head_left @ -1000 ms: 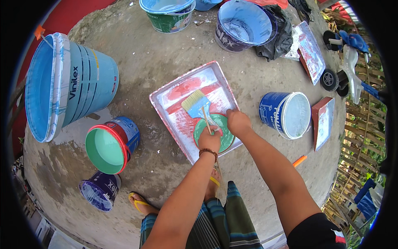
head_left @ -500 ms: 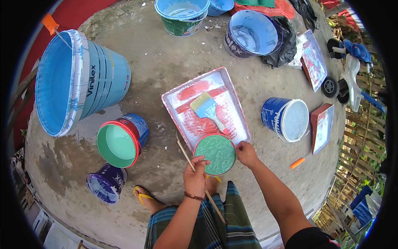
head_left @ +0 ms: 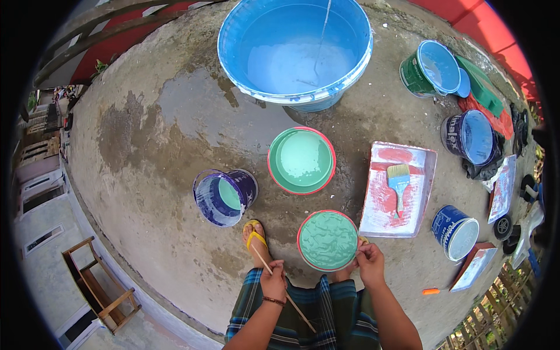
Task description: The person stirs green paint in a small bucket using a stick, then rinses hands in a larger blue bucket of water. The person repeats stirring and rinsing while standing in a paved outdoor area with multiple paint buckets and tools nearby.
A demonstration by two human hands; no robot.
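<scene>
A thin wooden stick (head_left: 261, 257) is gripped in my left hand (head_left: 273, 282), slanting from near my sandalled foot down across my patterned wrap. My right hand (head_left: 371, 265) pinches the right edge of a red-rimmed bucket (head_left: 298, 240). Thick, rippled green paint (head_left: 328, 240) fills this bucket; whether the fingers hold its rim or its handle is hard to see. Beyond it stands another red-rimmed bucket (head_left: 269, 162) of smoother, lighter green paint. A dark purple bucket (head_left: 248, 185), tilted in view, has some light green inside.
A big blue tub (head_left: 227, 64) of bluish liquid stands ahead. On the right lie a paint tray (head_left: 408, 226) with a wide brush (head_left: 399, 182) and a blue bucket (head_left: 448, 228). Further right are more buckets, trays and an orange-handled tool (head_left: 431, 291). The concrete is wet near the tub.
My view has swung left, bringing the blue tub to the top middle. The bucket at my right hand has shifted left, off the tray's near edge. My left hand is now apart from that bucket.
</scene>
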